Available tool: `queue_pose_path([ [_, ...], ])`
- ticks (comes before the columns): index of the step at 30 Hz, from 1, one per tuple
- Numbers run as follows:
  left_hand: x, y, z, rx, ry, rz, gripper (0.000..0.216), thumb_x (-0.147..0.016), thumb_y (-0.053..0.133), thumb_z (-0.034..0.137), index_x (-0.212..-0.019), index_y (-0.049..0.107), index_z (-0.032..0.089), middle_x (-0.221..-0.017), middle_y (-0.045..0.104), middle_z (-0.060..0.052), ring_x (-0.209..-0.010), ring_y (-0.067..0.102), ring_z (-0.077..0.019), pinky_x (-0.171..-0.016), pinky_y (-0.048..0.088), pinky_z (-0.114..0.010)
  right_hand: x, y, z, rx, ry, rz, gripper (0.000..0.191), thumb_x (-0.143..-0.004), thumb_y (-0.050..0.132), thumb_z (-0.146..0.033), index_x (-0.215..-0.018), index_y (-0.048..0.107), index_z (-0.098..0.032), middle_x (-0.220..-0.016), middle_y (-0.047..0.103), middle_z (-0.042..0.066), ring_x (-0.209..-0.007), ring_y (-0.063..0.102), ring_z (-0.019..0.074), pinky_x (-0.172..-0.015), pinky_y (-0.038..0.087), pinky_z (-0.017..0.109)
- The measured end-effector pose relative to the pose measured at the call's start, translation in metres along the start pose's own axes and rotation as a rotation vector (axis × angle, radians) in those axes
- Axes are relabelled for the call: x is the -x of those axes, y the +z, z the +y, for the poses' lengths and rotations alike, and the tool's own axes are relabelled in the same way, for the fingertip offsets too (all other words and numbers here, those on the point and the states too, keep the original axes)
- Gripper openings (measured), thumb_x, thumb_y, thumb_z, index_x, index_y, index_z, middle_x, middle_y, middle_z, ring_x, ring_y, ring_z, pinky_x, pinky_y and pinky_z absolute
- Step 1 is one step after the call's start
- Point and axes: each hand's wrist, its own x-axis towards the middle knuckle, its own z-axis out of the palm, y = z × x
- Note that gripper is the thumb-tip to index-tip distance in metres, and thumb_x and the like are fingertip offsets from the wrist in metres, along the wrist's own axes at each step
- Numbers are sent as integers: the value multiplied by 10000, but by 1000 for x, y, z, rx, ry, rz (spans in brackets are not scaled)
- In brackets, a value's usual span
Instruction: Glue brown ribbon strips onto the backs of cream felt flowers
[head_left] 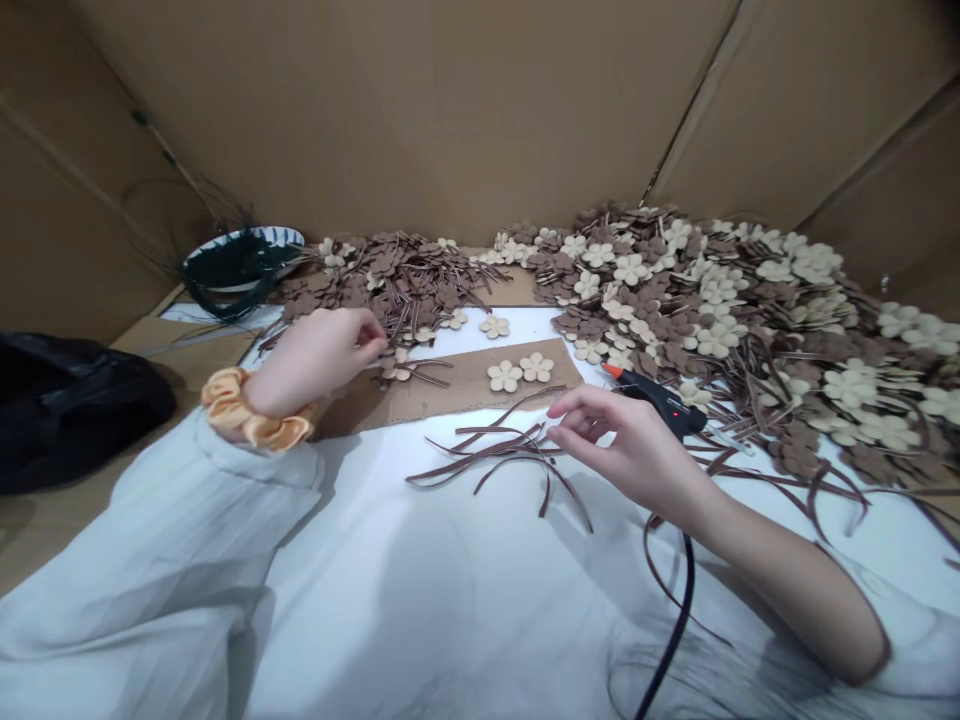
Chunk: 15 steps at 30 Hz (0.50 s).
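My left hand [322, 360], with an orange scrunchie [259, 410] at its wrist, is over the left end of the cardboard strip. Its fingers are curled in a pinch, and whatever they may hold is hidden. Just beyond its fingertips lie a cream felt flower [397, 366] and brown strips. My right hand [622, 440] hovers at a loose bunch of thin brown strips [487, 455], thumb and index finger slightly apart. Two cream felt flowers [520, 373] lie side by side on the cardboard [442, 390] between my hands.
A black glue gun [652, 400] with an orange tip and lit red light lies behind my right hand, its cable [679, 620] running forward. Brown and cream flowers [675, 290] are heaped at right, more [390, 270] at back left. A bowl [244, 262] and black bag [67, 410] stand left.
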Motion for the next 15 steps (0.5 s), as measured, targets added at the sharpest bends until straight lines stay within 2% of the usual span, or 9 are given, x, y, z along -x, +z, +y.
queue_pose_path([
  [2, 11, 0, 16, 25, 26, -10, 408, -831, 398, 489, -686, 638, 192, -594, 605, -25, -519, 491, -153, -546, 309, -273, -3, 0, 1, 24, -21, -9, 151, -810, 561, -342, -828, 602, -199, -737, 653, 24, -655, 578, 143, -592, 447, 255],
  [4, 22, 10, 34, 138, 113, -129, 436, -854, 383, 476, -640, 636, 192, -573, 610, -27, -508, 506, -157, -545, 332, -277, -5, 0, 2, 36, -34, -19, 165, -813, 557, -350, -806, 609, -194, -736, 655, 29, -646, 574, 141, -580, 446, 249],
  [7, 34, 35, 57, 315, 323, -164, 285, -844, 478, 388, -945, 659, 193, -903, 666, -62, -807, 597, -207, -697, 409, -277, -6, 1, 3, 45, -50, -23, 167, -816, 552, -340, -789, 615, -187, -737, 662, 32, -643, 581, 139, -581, 448, 243],
  [10, 40, 58, 70, 325, 406, -133, 287, -855, 491, 332, -1069, 619, 189, -990, 626, -86, -874, 587, -209, -743, 427, -281, -7, 1, 2, 49, -64, -21, 147, -816, 549, -311, -787, 620, -185, -740, 671, 29, -655, 593, 138, -594, 448, 238],
  [15, 41, 72, 78, 267, 404, -106, 202, -879, 433, 187, -860, 632, 159, -845, 627, -57, -778, 577, -171, -708, 435, -260, -10, 0, 2, 155, -27, -25, 138, -814, 543, -289, -802, 641, -192, -730, 681, 6, -645, 595, 134, -597, 425, 239],
])
